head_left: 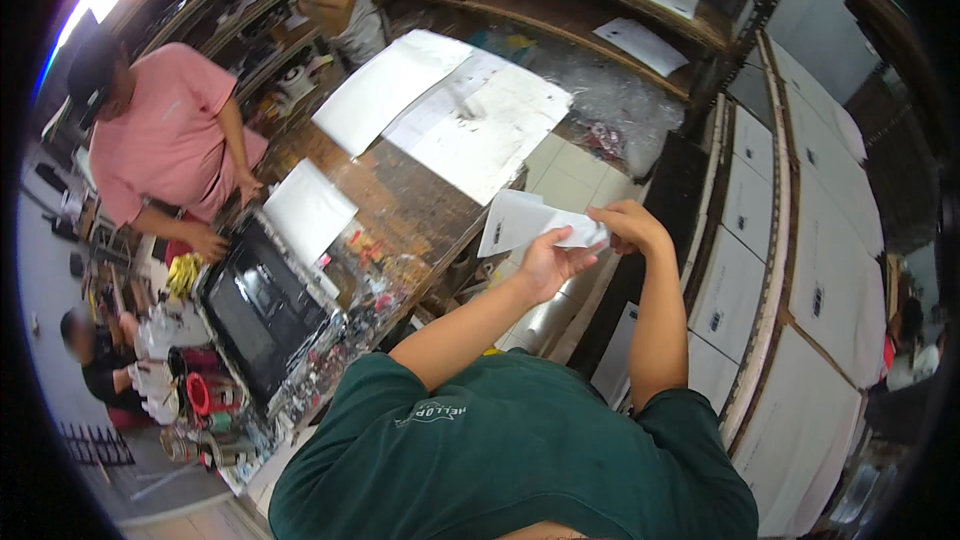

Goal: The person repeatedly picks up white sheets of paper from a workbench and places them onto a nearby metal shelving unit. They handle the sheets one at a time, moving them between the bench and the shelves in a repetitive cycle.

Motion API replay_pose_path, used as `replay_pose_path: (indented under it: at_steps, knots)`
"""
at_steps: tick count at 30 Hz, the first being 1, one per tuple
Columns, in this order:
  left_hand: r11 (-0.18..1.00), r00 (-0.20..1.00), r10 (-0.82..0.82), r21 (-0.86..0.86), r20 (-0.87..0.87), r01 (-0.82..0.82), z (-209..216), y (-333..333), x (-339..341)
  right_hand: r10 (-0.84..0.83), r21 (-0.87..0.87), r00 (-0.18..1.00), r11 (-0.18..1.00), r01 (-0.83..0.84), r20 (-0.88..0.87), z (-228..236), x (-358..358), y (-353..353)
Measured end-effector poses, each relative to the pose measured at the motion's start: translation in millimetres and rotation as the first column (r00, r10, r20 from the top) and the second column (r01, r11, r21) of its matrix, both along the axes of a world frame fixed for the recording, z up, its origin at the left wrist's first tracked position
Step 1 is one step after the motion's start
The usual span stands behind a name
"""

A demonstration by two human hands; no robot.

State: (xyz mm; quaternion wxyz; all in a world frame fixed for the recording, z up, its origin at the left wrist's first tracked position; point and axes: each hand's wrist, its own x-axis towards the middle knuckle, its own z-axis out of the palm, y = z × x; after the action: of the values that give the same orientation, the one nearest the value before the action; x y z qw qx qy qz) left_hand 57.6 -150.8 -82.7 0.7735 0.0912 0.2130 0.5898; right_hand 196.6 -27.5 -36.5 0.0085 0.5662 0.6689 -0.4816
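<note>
A white sheet, perhaps paper or thin plastic, with a small black print (515,218) hangs between my two hands, curled and tilted beside the table's right edge. My left hand (553,268) has the sheet's near edge between thumb and fingers, palm turned up. At the sheet's right end, my right hand (632,228) is closed with bent fingers on its edge; the fingertips are partly hidden. To my right, similar white sheets with black prints (735,280) lie in rows on long slatted racks.
A stained wooden table (400,210) bears large white sheets (500,120) and a dark framed printing screen (265,305). Across it stands a co-worker in a pink shirt (165,130), hands at the frame. Paint cans (210,395) crowd the lower left, near another person. Shelves (560,10) line the back.
</note>
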Motion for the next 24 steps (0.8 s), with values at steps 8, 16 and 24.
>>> replay_pose_path:
  at_steps: [8,16,24]
  knots:
    - [0.998,0.999,-0.028,-0.055,0.036,0.03,16.4,-14.1,24.0,-0.092,0.192,0.977,0.973,0.13,-0.191,14.1,34.9,-11.3]
    - [0.804,0.809,-0.583,0.09,-0.076,0.588,24.9,-32.3,-1.7,-0.254,0.447,0.826,0.742,0.5,-0.503,20.5,70.1,-15.1]
    - [0.937,0.95,-0.294,-0.23,-0.108,0.264,-51.9,-72.1,-103.5,-0.365,0.336,0.624,0.603,0.723,-0.691,-2.4,90.5,-27.1]
